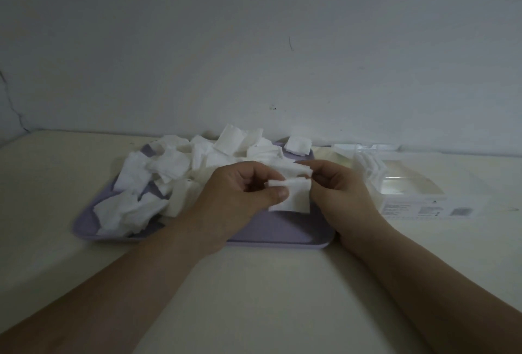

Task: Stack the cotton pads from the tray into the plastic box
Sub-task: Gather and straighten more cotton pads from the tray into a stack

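Note:
A lilac tray [282,236] lies on the table with several loose white square cotton pads [169,164] heaped over its left and far parts. Above the tray's right half, my left hand [237,198] and my right hand [339,192] meet and both pinch a small bunch of cotton pads [293,198] between thumb and fingers. The clear plastic box [409,195] stands to the right of the tray, lid open, with a few pads [370,168] upright at its left end.
A pale wall rises right behind the tray and box. The cream table [268,283] stretches toward me under my forearms. One pad [298,144] rests on the tray's far right corner.

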Demonstrator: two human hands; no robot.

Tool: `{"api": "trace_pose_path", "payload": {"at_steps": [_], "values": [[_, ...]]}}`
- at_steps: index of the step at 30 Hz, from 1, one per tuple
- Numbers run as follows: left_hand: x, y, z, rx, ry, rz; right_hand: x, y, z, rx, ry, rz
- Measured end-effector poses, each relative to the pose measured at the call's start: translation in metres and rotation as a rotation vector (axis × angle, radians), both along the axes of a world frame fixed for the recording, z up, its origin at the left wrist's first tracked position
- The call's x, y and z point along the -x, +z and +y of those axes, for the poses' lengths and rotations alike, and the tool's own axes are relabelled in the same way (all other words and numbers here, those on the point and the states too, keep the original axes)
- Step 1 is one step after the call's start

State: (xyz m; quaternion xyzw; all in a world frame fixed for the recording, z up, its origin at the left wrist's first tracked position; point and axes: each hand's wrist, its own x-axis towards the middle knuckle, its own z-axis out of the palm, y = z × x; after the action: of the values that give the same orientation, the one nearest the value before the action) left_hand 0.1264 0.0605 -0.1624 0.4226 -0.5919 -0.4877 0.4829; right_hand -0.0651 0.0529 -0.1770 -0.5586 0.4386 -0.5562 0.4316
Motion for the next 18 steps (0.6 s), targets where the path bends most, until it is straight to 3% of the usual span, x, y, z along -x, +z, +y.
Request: {"api": "trace_pose_path", "payload": {"at_steps": [9, 13, 18], "values": [[0.001, -0.007, -0.004, 0.055, 0.154, -0.062, 0.0, 0.004, 0.004, -0.025, 0.108, 0.001], [0.002, -0.009, -0.007, 0.04, 0.245, -0.115, 0.001, 0.007, 0.006, -0.085, 0.263, -0.052], [0.003, -0.012, -0.009, 0.118, 0.141, -0.218, -0.002, 0.0, 0.001, 0.059, 0.07, 0.171]]}}
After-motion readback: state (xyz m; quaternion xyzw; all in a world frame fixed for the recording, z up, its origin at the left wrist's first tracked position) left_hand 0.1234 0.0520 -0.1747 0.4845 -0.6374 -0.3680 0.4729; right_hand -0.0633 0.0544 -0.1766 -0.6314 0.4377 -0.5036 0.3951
